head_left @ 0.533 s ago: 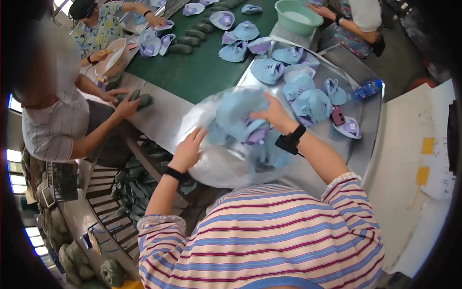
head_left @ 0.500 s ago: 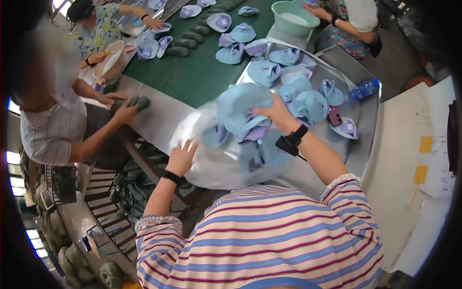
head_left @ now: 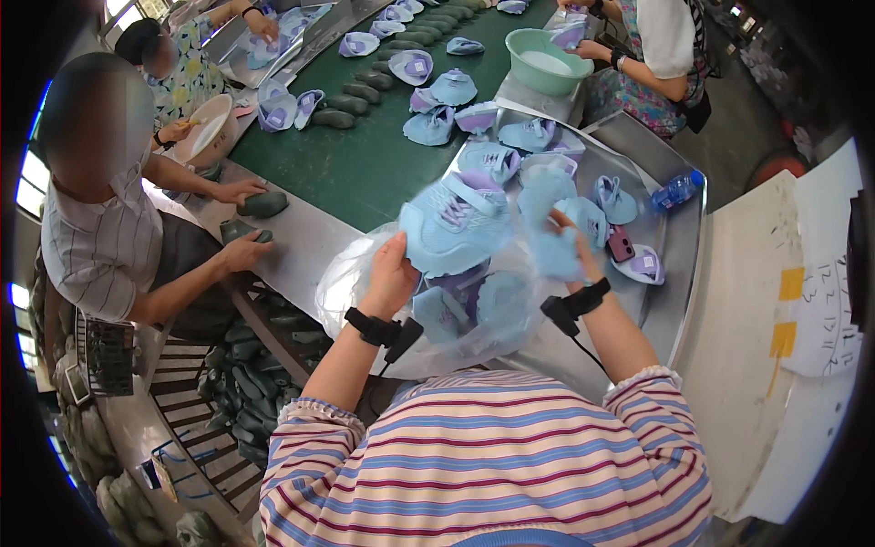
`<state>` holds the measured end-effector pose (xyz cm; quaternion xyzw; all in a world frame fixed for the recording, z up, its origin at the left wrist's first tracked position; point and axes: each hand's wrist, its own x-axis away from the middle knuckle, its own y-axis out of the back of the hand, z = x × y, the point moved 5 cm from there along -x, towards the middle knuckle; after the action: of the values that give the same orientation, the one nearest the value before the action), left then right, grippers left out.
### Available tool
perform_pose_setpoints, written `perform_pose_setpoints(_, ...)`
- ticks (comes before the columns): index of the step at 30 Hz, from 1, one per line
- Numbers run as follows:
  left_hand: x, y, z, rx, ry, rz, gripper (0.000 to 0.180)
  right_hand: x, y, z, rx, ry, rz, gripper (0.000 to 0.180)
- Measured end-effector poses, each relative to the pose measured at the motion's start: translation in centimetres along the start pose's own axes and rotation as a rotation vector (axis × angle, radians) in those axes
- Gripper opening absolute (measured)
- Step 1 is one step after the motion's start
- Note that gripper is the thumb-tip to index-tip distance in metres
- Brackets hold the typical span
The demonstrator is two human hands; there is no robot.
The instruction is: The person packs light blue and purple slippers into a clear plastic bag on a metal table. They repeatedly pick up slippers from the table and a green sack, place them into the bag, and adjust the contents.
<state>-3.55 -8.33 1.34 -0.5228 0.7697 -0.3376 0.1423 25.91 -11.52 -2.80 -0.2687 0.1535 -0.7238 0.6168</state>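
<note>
My left hand [head_left: 392, 276] is closed on the edge of a light blue shoe upper [head_left: 456, 228] with purple laces and lining, held up over a clear plastic bag [head_left: 342, 283]. My right hand [head_left: 576, 246], a little to the right, grips a second light blue upper [head_left: 550, 239], smeared by motion. Inside the open bag lie more blue uppers [head_left: 442, 314], partly hidden by the raised one. Beyond my right hand, several loose uppers [head_left: 526, 135] are spread over a metal tray [head_left: 670, 242].
A blue-capped bottle [head_left: 676, 190] and a dark red phone [head_left: 620, 243] are on the tray. Rows of dark green shoe lasts [head_left: 354, 94] and uppers stand on the green conveyor belt [head_left: 319, 173]. Co-workers sit left and far right, near a pale green basin [head_left: 547, 64]. A rack of lasts [head_left: 246, 383] stands lower left.
My left hand has left the bag's rim and now holds an upper. My right hand has shifted right and down, with an upper in it. The co-worker's lasts have been separated.
</note>
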Motion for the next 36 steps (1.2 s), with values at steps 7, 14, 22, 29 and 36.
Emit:
perform_pose_setpoints(7, -1.9, 2.8, -4.4, -0.573, -0.004, 0.056, 0.029, 2.0, -0.6, 1.8, -0.645, -0.282, 0.396, 0.051)
perform_pose_setpoints(14, -7.4, -3.0, -8.6, -1.082, -0.052, 0.451, 0.026, -0.7, -5.4, 4.0, 0.528, -0.183, 0.181, 0.023)
perform_pose_setpoints(22, -11.7, -6.0, -4.3, -0.883, -0.237, 0.216, 0.020, -3.8, -6.1, 1.5, 0.246, -0.176, 0.283, 0.016)
perform_pose_setpoints(29, -5.4, -0.7, -2.0, -0.892, 0.227, 0.542, 0.014, -2.3, 8.4, 10.4, 0.296, 0.048, -0.415, 0.018)
perform_pose_setpoints(36, -0.9, 3.3, 4.4, -1.695, 0.020, 0.397, 0.052, -1.8, 14.2, 8.4, -0.210, 0.025, -0.184, 0.026)
